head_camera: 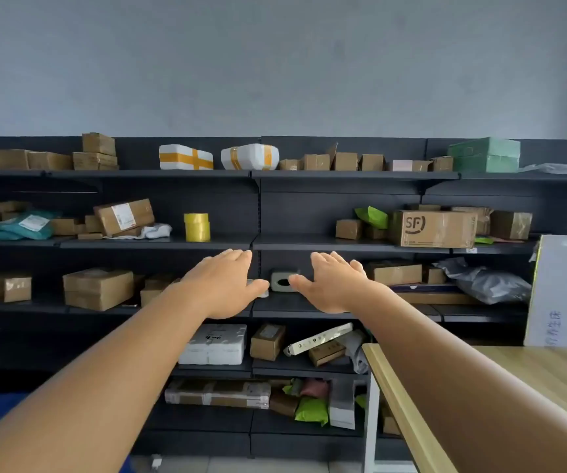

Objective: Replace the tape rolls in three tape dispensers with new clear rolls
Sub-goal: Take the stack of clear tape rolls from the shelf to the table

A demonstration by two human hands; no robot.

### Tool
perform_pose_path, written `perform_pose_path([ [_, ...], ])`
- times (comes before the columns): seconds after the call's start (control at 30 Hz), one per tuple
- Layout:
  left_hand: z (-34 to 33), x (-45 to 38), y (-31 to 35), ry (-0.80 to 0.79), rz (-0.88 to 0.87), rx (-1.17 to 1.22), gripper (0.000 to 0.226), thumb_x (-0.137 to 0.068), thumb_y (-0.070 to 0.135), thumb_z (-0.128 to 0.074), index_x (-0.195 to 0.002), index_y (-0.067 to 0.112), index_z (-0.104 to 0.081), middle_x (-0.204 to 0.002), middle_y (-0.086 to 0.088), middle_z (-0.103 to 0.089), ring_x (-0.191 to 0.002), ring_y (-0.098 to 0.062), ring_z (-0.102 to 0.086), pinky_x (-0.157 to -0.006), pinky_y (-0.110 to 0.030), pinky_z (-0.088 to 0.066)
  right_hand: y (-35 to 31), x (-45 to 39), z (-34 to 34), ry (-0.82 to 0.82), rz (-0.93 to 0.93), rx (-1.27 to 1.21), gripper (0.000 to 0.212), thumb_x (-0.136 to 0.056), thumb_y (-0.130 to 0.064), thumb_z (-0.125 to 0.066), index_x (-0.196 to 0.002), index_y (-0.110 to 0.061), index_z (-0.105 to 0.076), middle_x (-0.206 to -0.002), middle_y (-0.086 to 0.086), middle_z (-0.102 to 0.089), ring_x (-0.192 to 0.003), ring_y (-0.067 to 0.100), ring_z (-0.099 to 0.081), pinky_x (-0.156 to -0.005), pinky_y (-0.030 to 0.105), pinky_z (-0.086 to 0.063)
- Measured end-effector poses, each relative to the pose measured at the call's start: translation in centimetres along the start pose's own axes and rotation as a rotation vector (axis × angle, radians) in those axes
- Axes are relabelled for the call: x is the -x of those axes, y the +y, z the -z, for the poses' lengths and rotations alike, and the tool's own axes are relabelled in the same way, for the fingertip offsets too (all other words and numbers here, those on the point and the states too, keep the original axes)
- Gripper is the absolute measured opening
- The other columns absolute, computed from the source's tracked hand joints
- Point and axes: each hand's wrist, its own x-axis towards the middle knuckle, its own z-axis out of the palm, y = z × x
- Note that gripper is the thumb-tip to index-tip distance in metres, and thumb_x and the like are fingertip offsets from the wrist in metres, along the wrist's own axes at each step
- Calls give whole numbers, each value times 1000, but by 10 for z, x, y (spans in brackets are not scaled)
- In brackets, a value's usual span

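Observation:
Both arms reach forward toward a dark shelf unit [258, 245]. My left hand [227, 285] and my right hand [335, 283] are held palm down, fingers apart, holding nothing. A stack of yellowish tape rolls [197, 227] stands on the shelf just above and left of my left hand. Between the two hands, on the shelf below, sits a pale grey-green box-like object [280, 280]; I cannot tell what it is. A small clear object [262, 293] peeks out by my left thumb. No tape dispenser is clearly visible.
Cardboard parcels [98, 288], white foam boxes [186, 157], an SF carton [432, 228] and grey mailer bags [490, 281] fill the shelves. A wooden table [531, 377] stands at the lower right, with a white board [563, 291] leaning behind it.

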Motion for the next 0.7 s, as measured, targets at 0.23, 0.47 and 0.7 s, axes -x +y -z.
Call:
perform_pose_path([
  [0.23,-38,-47,-31,-59,34,-40,69,-96,51,-32,-150,13,-12,-157,-3,-20,-144,-17,-18,-113,-36,-21,1,-60,-39,-23,43,22,62,-93,-58,-32,-129,-9,-41,-135,6,-46,-132,25,-32,-108,44,-21],
  [0.47,-74,-136,-81,-49,86,-52,67,-94,52,-33,-148,15,-17,-153,-2,-28,-139,-20,-27,-109,-37,-26,-2,-171,-76,-18,118,1,61,-93,-56,-33,-132,-9,-39,-134,4,-46,-132,25,-31,-109,44,-19],
  [0.7,-95,-215,-137,-58,181,-68,72,-94,54,-33,-150,16,-10,-159,-2,-16,-145,-20,-16,-114,-39,-20,-15,-281,-104,-38,190,-2,69,-94,-57,-32,-142,-8,-30,-146,8,-38,-140,26,-24,-114,47,-17],
])
